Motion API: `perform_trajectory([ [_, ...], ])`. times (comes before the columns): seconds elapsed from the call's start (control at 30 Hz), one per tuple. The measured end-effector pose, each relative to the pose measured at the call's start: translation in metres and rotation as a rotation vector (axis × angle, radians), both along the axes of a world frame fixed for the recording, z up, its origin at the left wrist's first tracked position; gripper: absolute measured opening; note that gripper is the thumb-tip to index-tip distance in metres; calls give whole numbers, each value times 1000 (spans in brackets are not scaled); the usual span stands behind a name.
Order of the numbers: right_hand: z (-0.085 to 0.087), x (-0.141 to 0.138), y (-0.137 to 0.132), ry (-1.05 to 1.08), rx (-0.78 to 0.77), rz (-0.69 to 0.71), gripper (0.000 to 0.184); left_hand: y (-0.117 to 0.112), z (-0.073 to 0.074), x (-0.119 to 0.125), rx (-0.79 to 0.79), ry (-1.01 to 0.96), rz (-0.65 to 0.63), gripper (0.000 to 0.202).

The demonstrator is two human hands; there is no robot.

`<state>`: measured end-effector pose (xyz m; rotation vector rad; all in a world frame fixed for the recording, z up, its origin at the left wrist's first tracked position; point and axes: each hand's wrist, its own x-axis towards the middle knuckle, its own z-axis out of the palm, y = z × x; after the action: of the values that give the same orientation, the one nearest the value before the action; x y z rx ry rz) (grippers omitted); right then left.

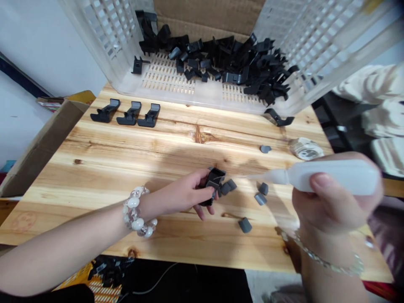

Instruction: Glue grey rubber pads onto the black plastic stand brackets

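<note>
The **left hand** is shown closed around a **black plastic bracket**, which is gripped between the fingers and thumb above the middle of a **pine table**. Two **grey rubber caps** are seen against the end of the bracket; whether they are attached cannot be told. A **beaded bracelet** is worn on the left wrist.

The **right hand** is closed around a **white squeeze bottle**, which is held level, with its tapered nozzle directed toward the bracket. The nozzle tip is blurred but is seen apart from the bracket. A **chain bracelet** is worn on the right wrist.

Further **loose grey caps** are scattered on the table to the right of the bracket, below the bottle's nozzle. A **roll of clear tape** is placed near the far right edge. Three **black brackets** are set in a row at the far side of the table. A **perforated plastic crate** lies beyond them, with a **heap of black brackets** on its slotted panel. A **single bracket** is seen just beside the crate's corner. A **cardboard box flap** stands at the table's left edge.
</note>
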<state>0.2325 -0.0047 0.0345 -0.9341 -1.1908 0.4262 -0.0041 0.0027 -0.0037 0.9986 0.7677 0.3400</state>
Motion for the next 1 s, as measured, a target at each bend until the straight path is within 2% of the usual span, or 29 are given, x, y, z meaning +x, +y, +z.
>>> perform_trajectory([
  [0.27,1,-2,1,-22,-8,-30,21,1,-1,-1,21,-21,-11,17],
  [0.47,-2,3,4,-34,75,-71,22,1,3,1,-1,9,-1,16],
  [0.8,6,2,-19,-346,-46,-73,19,4,7,0,-45,40,-28,18],
  [0.9,6,3,-23,-379,-120,-51,20,4,6,0,-45,35,-19,20],
  [1.0,6,3,-23,-357,-102,-88,21,2,6,0,-43,47,-11,21],
])
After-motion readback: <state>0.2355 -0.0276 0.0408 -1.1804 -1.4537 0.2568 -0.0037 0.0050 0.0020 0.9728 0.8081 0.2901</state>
